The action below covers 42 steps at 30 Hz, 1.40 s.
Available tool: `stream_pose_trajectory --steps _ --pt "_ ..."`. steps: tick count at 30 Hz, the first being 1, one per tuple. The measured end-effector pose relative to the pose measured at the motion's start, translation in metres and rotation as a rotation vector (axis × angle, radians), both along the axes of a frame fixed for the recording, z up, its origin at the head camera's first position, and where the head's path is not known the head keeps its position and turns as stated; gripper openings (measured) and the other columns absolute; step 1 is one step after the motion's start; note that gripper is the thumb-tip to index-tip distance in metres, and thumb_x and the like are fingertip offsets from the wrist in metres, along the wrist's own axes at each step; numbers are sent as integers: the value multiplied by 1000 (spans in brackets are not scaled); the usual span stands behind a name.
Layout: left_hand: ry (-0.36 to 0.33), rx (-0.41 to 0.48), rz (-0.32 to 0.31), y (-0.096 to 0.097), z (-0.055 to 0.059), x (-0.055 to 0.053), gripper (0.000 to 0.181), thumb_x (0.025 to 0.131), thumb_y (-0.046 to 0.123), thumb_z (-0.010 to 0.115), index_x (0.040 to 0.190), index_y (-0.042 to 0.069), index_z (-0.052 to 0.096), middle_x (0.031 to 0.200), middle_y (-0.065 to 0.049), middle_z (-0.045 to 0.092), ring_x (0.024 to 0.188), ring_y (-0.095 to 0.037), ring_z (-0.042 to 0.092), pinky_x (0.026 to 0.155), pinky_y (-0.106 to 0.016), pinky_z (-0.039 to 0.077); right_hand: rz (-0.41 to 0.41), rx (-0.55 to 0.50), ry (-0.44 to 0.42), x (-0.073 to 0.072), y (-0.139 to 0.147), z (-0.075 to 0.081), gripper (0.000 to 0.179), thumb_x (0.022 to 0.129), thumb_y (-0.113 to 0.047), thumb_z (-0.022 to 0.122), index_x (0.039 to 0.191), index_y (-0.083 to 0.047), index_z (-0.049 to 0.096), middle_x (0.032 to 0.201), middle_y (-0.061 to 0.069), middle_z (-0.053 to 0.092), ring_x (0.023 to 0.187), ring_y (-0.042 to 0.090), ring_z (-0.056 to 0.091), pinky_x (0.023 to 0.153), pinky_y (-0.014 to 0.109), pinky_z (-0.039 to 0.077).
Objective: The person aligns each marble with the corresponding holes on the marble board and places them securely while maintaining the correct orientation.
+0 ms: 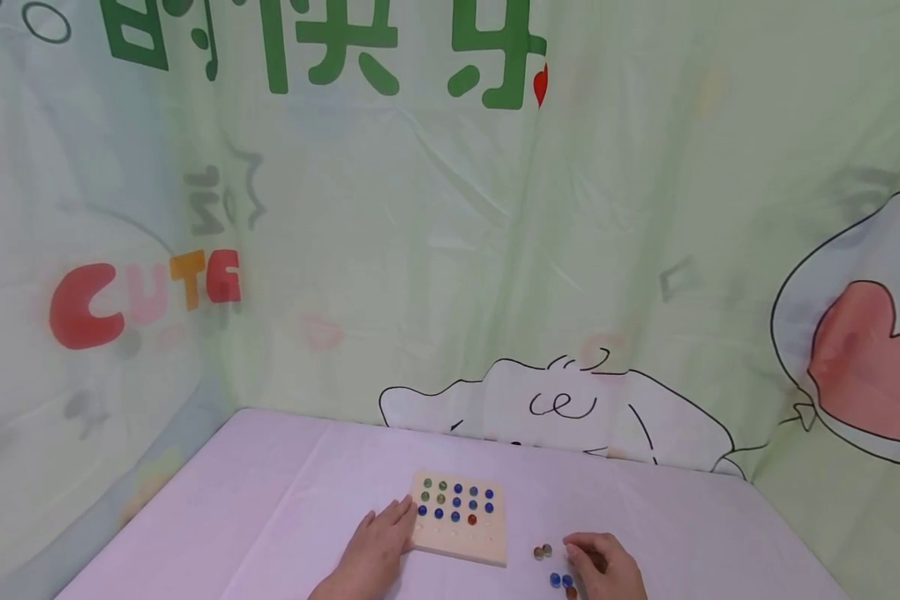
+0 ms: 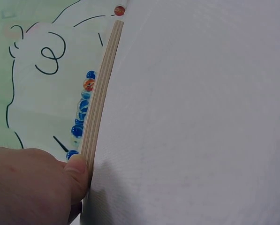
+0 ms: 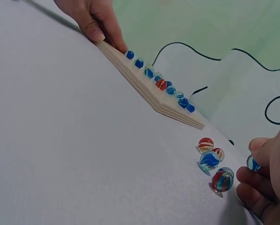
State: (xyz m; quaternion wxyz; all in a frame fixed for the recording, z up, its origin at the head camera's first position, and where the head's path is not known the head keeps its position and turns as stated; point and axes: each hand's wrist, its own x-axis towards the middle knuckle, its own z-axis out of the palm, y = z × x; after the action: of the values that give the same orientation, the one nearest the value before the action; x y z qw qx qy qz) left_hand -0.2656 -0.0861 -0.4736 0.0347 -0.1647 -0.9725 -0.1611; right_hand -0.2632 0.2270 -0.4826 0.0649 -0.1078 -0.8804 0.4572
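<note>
From where I stand, a printed curtain (image 1: 607, 208) hangs behind the table (image 1: 292, 500), whose near edge is out of sight. The left hand (image 1: 371, 546) lies with straight fingers along the left edge of the board (image 1: 492, 550), its thumb at the near left corner. The right hand (image 1: 607, 567) is well apart from it, beyond the board's right edge and a little closer to the table's near side, a blue marble (image 3: 252, 162) pinched between thumb and finger. What seems to count is this: the board lies to the right hand's left and slightly farther off, and the left hand is the nearer one, touching it. Almost square, the board shows no clear long axis; its rows run left to right. Set marbles (image 1: 457, 502) fill mostly the far part, and hollows (image 1: 454, 532) show near the front edge. Loose marbles (image 1: 555, 579) sit on the table between board and right hand.
</note>
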Motion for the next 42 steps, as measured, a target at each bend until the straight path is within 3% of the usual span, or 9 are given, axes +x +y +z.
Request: stream_pose_trajectory --steps 8,18,30,42 --pt "71 -21 8 0 -2 3 51 98 20 57 146 5 47 151 -9 48 140 -29 46 111 -57 41 12 -2 4 1 -3 6 14 94 -4 62 102 -5 73 108 10 62 90 19 59 80 31 54" --pt "52 -22 19 1 -3 0 52 98 21 58 146 6 46 152 -9 48 140 -28 46 112 -57 40 69 -35 57 -1 -17 10 22 92 0 63 113 -3 66 108 9 69 94 18 64 81 34 57" --pt "61 -24 13 0 -2 2 50 99 20 56 146 6 47 152 -9 47 140 -29 46 112 -56 41 82 -109 84 -11 -46 18 22 88 8 61 110 2 64 102 14 69 83 17 63 70 32 58" --pt "75 -27 0 -2 -5 0 50 100 21 56 147 7 46 154 -8 46 141 -28 45 112 -56 40 64 -52 82 -21 -67 16 23 87 7 62 106 -4 66 102 8 69 91 18 62 83 43 58"
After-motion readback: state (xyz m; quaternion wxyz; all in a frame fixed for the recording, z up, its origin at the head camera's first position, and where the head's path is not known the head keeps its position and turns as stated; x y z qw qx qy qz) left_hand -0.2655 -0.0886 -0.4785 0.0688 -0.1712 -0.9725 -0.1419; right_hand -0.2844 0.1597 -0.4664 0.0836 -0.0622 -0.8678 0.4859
